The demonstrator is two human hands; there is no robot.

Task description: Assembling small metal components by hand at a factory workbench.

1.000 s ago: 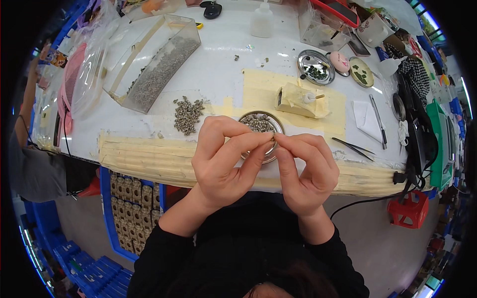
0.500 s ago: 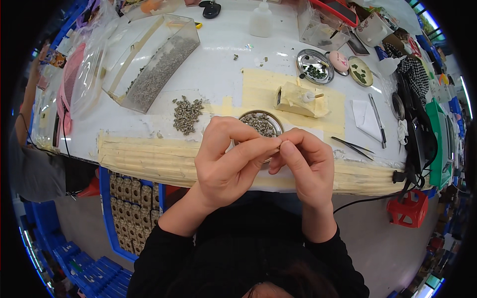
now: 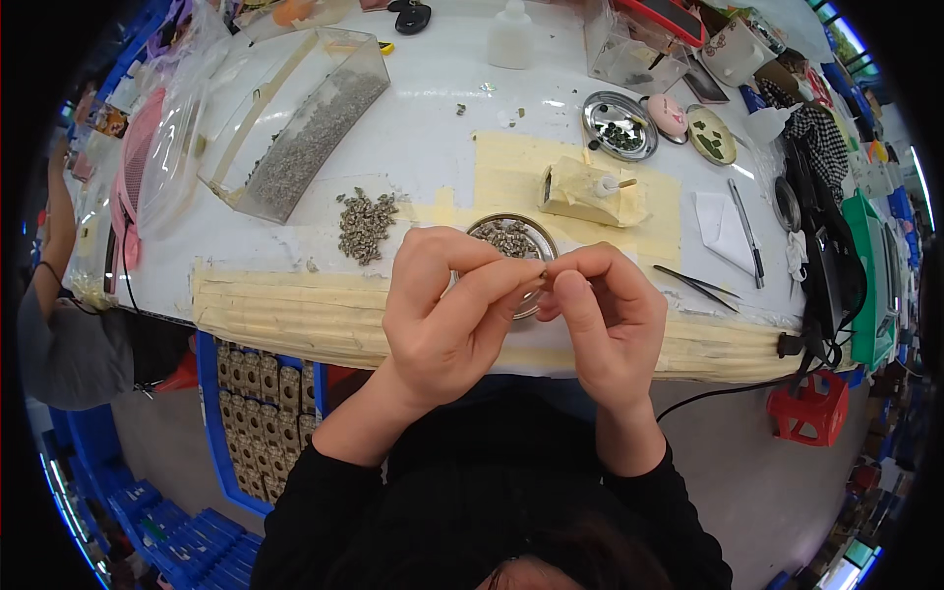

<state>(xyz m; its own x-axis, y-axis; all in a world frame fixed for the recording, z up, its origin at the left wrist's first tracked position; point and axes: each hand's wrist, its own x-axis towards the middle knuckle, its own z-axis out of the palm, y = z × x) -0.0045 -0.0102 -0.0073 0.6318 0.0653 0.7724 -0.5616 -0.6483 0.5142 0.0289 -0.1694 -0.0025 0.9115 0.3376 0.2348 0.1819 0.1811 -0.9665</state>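
My left hand [image 3: 438, 320] and my right hand [image 3: 615, 324] meet above the front of the table, fingertips close together. Between them shows a tiny dark piece [image 3: 542, 276], too small to name, pinched by the left thumb and forefinger. The right forefinger touches or nearly touches it; the right thumb is bent close below, and the other right fingers are curled. Just behind the hands, partly covered by them, stands a round metal dish [image 3: 551, 246] of small metal parts [image 3: 506, 236]. A loose pile of similar parts [image 3: 366, 226] lies to its left.
A wedge-shaped, tape-covered block [image 3: 580, 197] with a small stick stands behind the right hand. Black tweezers [image 3: 693, 285] lie to the right. Farther back are a clear bin [image 3: 280, 147] of grey bits, a white bottle [image 3: 511, 37] and a plate of green pieces [image 3: 644, 147]. Another person's arm [image 3: 57, 216] shows far left.
The fingertips have drawn slightly apart, so the tiny dark piece shows between them. The right thumb has moved back a little from the forefinger's tip. The view has shifted slightly.
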